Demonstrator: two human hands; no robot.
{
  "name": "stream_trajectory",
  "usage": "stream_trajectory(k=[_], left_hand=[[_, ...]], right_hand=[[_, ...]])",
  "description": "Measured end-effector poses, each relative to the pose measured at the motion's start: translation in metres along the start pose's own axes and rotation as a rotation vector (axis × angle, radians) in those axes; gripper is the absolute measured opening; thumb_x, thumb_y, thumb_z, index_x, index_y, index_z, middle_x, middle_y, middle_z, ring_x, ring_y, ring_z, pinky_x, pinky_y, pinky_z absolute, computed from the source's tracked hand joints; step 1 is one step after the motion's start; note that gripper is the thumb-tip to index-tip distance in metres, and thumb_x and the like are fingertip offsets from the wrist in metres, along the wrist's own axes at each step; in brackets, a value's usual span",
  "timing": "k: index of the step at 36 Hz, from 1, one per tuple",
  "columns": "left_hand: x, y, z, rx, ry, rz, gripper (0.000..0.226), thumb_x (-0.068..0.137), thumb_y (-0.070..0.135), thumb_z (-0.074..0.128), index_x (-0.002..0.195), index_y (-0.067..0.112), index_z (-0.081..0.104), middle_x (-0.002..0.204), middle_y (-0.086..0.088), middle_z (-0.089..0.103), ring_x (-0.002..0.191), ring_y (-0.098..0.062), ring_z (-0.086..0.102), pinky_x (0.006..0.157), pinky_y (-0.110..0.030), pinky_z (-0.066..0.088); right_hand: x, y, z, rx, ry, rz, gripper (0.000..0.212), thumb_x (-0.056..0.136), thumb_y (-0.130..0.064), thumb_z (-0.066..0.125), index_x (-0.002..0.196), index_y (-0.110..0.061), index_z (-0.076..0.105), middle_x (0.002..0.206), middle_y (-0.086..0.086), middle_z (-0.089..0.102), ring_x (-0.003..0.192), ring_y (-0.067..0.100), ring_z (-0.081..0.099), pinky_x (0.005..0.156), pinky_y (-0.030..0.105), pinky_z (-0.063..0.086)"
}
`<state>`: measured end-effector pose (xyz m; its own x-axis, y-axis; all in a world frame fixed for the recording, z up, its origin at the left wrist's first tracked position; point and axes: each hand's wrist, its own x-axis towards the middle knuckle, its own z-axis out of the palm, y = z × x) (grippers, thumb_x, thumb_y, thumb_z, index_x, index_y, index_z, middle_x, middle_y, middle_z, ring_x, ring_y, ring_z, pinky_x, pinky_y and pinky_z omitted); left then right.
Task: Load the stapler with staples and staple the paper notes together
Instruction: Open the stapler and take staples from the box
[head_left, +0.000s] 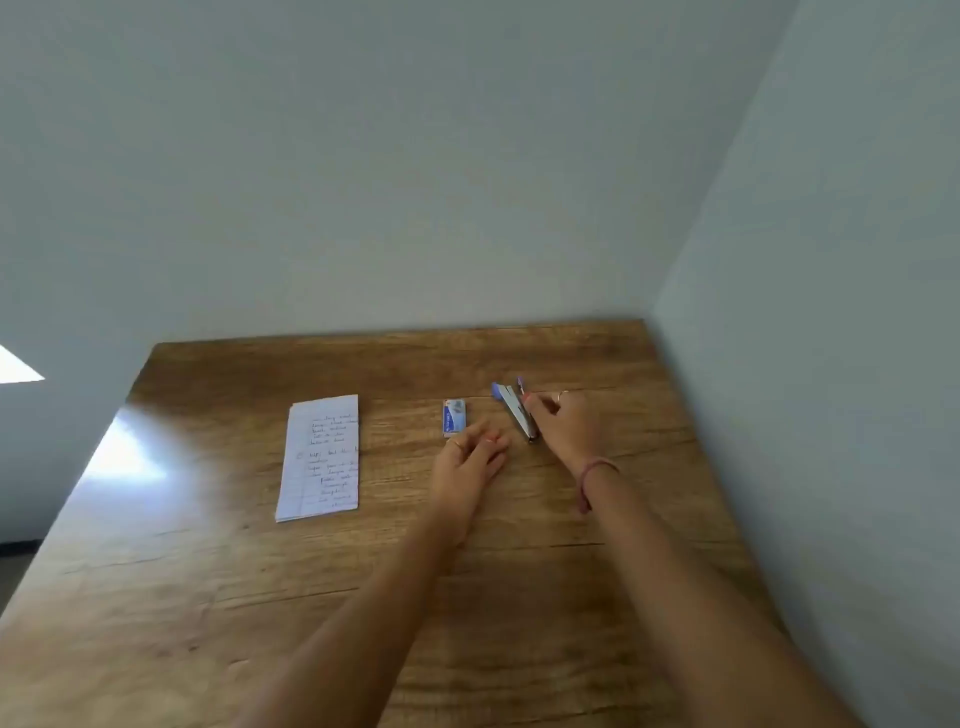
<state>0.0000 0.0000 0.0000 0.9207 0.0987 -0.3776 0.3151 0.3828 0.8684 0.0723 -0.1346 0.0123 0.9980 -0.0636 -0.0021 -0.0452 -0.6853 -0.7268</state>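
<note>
A blue and silver stapler (515, 410) lies on the wooden table (311, 597), swung open so its metal channel shows. My right hand (563, 423) rests against its right side, fingertips touching the top arm. A small blue staple box (454, 417) sits just left of the stapler. My left hand (467, 465) lies on the table right below the box, fingers loosely spread, holding nothing. A stack of lined paper notes (321, 457) with handwriting lies further left, flat on the table.
The table stands in a corner, with a pale wall behind it (415, 182) and another along its right side (831, 364). Sun glare (130, 457) falls on the table's left edge.
</note>
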Motion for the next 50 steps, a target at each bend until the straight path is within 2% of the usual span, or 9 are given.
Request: stream_trajectory(k=[9, 15, 17, 22, 32, 37, 42, 46, 50], left_hand=[[0.002, -0.001, -0.001, 0.048, 0.012, 0.050, 0.036, 0.097, 0.011, 0.054, 0.133, 0.005, 0.050, 0.118, -0.004, 0.066, 0.106, -0.009, 0.067, 0.080, -0.018, 0.054], [0.003, -0.003, -0.001, 0.069, -0.012, 0.044, 0.039, 0.097, 0.013, 0.055, 0.134, 0.005, 0.049, 0.118, -0.004, 0.068, 0.107, -0.006, 0.066, 0.083, -0.017, 0.053], [0.002, -0.003, -0.001, 0.095, -0.012, 0.064, 0.038, 0.096, 0.015, 0.057, 0.133, 0.006, 0.051, 0.117, -0.002, 0.069, 0.106, -0.006, 0.066, 0.082, -0.017, 0.053], [0.000, -0.002, -0.001, 0.223, -0.055, 0.130, 0.032, 0.094, 0.022, 0.061, 0.125, 0.013, 0.061, 0.113, 0.001, 0.072, 0.107, -0.011, 0.067, 0.094, -0.030, 0.051], [-0.005, 0.002, -0.008, 0.276, -0.140, 0.141, 0.022, 0.091, 0.023, 0.065, 0.113, 0.018, 0.067, 0.105, -0.001, 0.075, 0.102, -0.017, 0.069, 0.091, -0.033, 0.053], [-0.009, 0.001, -0.008, 0.299, -0.164, 0.160, 0.023, 0.092, 0.025, 0.064, 0.114, 0.021, 0.066, 0.107, 0.000, 0.074, 0.103, -0.015, 0.068, 0.094, -0.038, 0.052], [-0.012, -0.003, -0.008, 0.134, -0.092, 0.114, 0.015, 0.092, 0.017, 0.063, 0.107, 0.018, 0.064, 0.106, -0.008, 0.073, 0.104, -0.024, 0.068, 0.094, -0.041, 0.053], [-0.013, -0.002, -0.011, -0.103, -0.064, 0.042, 0.016, 0.093, 0.011, 0.059, 0.109, 0.016, 0.062, 0.109, -0.007, 0.069, 0.105, -0.018, 0.065, 0.094, -0.036, 0.053], [-0.014, 0.002, -0.018, -0.213, -0.131, 0.008, 0.018, 0.096, 0.009, 0.054, 0.109, 0.017, 0.064, 0.106, -0.004, 0.072, 0.103, -0.012, 0.068, 0.085, -0.025, 0.055]], right_hand=[[-0.007, -0.011, -0.002, -0.117, -0.031, 0.019, 0.024, 0.090, -0.027, 0.060, 0.102, -0.012, 0.074, 0.084, 0.007, 0.072, 0.075, 0.020, 0.065, 0.064, 0.034, 0.051], [-0.019, -0.005, -0.005, 0.053, -0.088, 0.030, 0.010, 0.079, -0.015, 0.068, 0.082, -0.010, 0.075, 0.068, 0.000, 0.070, 0.061, 0.010, 0.062, 0.054, 0.022, 0.044], [-0.026, -0.002, -0.004, 0.094, -0.068, 0.047, 0.013, 0.079, -0.017, 0.069, 0.088, -0.010, 0.075, 0.070, -0.003, 0.069, 0.062, 0.006, 0.061, 0.054, 0.016, 0.042], [-0.047, 0.002, -0.001, 0.161, -0.006, -0.016, 0.027, 0.083, -0.027, 0.070, 0.106, -0.013, 0.072, 0.092, 0.001, 0.070, 0.085, 0.013, 0.065, 0.076, 0.030, 0.053], [-0.082, 0.005, 0.014, 0.426, 0.021, -0.035, 0.033, 0.087, -0.027, 0.067, 0.119, -0.018, 0.064, 0.087, -0.005, 0.072, 0.076, 0.001, 0.068, 0.064, 0.015, 0.054], [-0.080, 0.005, 0.013, 0.496, -0.003, 0.039, 0.043, 0.086, -0.031, 0.068, 0.126, -0.020, 0.058, 0.094, -0.005, 0.073, 0.085, 0.004, 0.069, 0.073, 0.020, 0.055], [-0.081, 0.007, 0.015, 0.573, 0.162, 0.109, 0.025, 0.081, -0.021, 0.069, 0.105, -0.029, 0.064, 0.094, -0.003, 0.071, 0.084, -0.003, 0.067, 0.066, 0.011, 0.051], [-0.080, 0.008, 0.015, 0.565, 0.324, 0.182, 0.056, 0.087, -0.009, 0.062, 0.138, -0.018, 0.044, 0.123, -0.008, 0.059, 0.104, -0.006, 0.057, 0.080, 0.010, 0.047], [-0.082, 0.006, 0.017, 0.443, 0.370, 0.225, 0.049, 0.087, -0.009, 0.061, 0.133, -0.020, 0.051, 0.137, 0.000, 0.050, 0.118, 0.011, 0.050, 0.095, 0.026, 0.047]])
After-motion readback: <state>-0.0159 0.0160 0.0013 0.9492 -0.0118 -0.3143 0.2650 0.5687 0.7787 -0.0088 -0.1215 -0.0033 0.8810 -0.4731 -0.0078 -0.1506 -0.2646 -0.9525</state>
